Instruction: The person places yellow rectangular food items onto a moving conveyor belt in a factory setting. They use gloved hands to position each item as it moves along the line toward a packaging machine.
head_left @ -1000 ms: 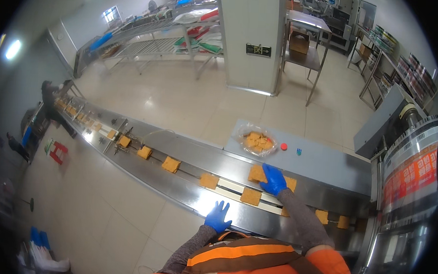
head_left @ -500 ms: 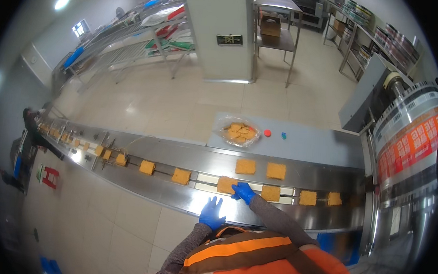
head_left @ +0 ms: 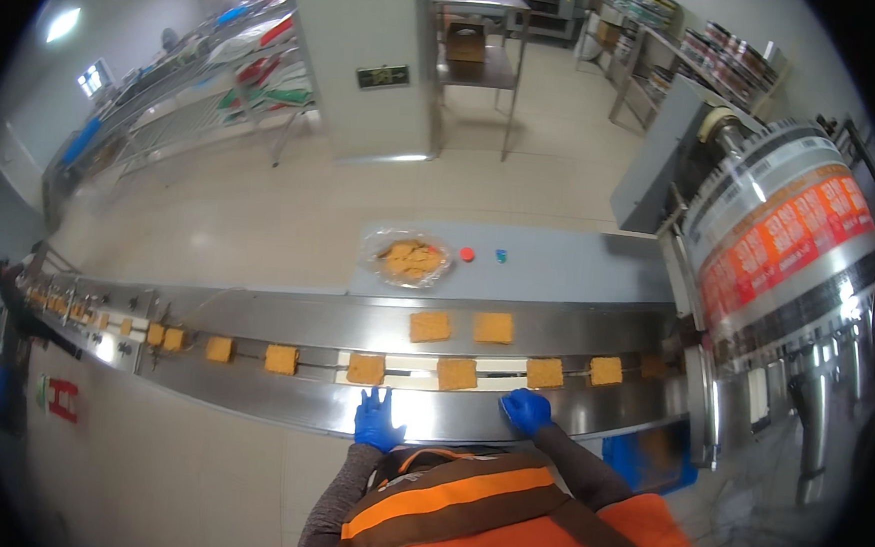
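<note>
Left hand [head_left: 379, 423]: grip spread near brown squares [head_left: 366, 369]. Right hand [head_left: 527, 411]: curled, contents unclear. Film roll [head_left: 790, 240]: white-on-orange lettering.

Smooth, glossy metal conveyor [head_left: 461, 415] across the middle, bearing rough, matt golden-brown squares [head_left: 456, 374]. Crinkled, shiny clear plastic bag [head_left: 441, 272] at centre. Lower centre: smooth, rubbery-looking blue gloves [head_left: 378, 425], dull cloth sleeves [head_left: 337, 493]. Right: glossy film roll [head_left: 791, 230].
</note>
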The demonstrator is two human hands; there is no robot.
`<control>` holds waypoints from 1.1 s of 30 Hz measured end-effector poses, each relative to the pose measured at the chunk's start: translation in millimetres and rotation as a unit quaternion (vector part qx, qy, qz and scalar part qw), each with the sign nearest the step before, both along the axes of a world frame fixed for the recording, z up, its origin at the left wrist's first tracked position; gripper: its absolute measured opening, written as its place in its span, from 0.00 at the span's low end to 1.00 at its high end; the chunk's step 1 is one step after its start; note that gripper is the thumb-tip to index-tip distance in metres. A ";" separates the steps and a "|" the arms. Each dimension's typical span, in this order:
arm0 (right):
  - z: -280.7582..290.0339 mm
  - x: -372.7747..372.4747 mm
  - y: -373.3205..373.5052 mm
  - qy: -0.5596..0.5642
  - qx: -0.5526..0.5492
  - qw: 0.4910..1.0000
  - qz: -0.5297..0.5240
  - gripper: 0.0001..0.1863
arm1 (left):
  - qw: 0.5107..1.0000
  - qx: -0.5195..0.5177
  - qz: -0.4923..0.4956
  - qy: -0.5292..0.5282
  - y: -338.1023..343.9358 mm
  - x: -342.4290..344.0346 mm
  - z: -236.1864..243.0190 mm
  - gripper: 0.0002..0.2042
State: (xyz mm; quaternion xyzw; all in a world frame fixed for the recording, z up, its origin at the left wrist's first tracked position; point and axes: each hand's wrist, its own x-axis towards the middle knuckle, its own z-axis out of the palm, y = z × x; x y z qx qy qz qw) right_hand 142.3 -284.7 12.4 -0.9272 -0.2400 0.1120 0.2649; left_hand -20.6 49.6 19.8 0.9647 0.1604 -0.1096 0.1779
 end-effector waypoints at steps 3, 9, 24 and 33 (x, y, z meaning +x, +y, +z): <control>7.6 15.9 -48.7 -0.122 0.046 0.990 -0.046 0.17 | 0.999 0.016 0.046 0.008 1.9 19.3 -2.0 0.49; -19.8 58.7 -109.3 -0.192 -0.221 0.922 -0.254 0.49 | 0.998 0.014 0.002 0.053 -17.4 47.7 26.3 0.44; -20.5 60.6 -89.2 -0.085 -0.104 0.982 -0.135 0.51 | 0.999 0.028 0.036 -0.001 -23.9 38.8 5.5 0.47; -21.7 77.7 -101.4 -0.036 0.015 0.965 -0.261 0.54 | 0.991 0.045 0.063 0.109 -28.9 46.8 27.1 0.49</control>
